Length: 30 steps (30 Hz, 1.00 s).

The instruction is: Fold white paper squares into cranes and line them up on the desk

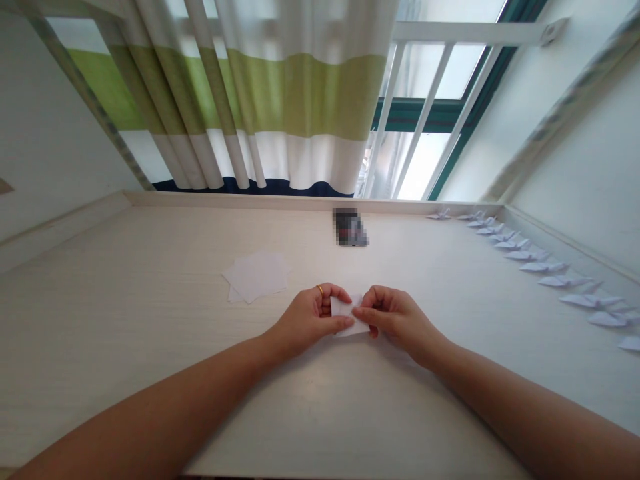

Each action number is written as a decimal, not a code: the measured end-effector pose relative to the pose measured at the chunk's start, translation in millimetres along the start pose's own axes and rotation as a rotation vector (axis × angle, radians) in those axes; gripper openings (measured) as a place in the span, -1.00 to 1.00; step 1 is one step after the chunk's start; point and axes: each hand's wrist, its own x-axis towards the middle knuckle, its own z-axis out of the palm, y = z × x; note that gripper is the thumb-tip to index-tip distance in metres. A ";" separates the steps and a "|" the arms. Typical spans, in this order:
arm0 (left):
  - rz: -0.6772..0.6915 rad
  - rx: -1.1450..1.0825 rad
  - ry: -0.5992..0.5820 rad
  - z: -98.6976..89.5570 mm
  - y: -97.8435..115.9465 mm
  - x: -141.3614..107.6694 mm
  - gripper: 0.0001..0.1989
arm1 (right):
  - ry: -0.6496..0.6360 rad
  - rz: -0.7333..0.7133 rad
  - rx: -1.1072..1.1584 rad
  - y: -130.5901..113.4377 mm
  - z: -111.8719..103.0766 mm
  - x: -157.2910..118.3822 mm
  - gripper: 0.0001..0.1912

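Observation:
A small folded piece of white paper (356,325) is held between my two hands over the pale table. My left hand (313,317) grips its left side, the thumb at the lower edge and the index finger, with a gold ring on one finger, curled at the top. From the right, my right hand (395,317) pinches the paper, its thumb lying on the face and the other fingers curled behind. The fingers hide parts of the folds.
Loose white sheets (257,275) lie on the table (125,287) at left. A blurred dark object (351,228) sits near the back edge. Several folded paper cranes (545,267) line the right side. Behind hangs a striped curtain (310,93) beside a white railing (430,83).

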 end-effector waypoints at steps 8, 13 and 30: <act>-0.066 -0.011 0.018 -0.5 -0.9 0.8 -0.71 | -0.038 0.026 0.055 -0.3 0.1 0.5 -0.80; -0.076 -0.009 0.033 -0.3 -1.9 1.1 -0.67 | -0.057 -0.012 0.077 -0.7 0.3 2.7 -0.79; -0.089 -0.006 -0.026 -0.1 -2.6 1.1 -0.68 | -0.177 0.040 -0.007 -4.1 -4.1 4.9 -0.80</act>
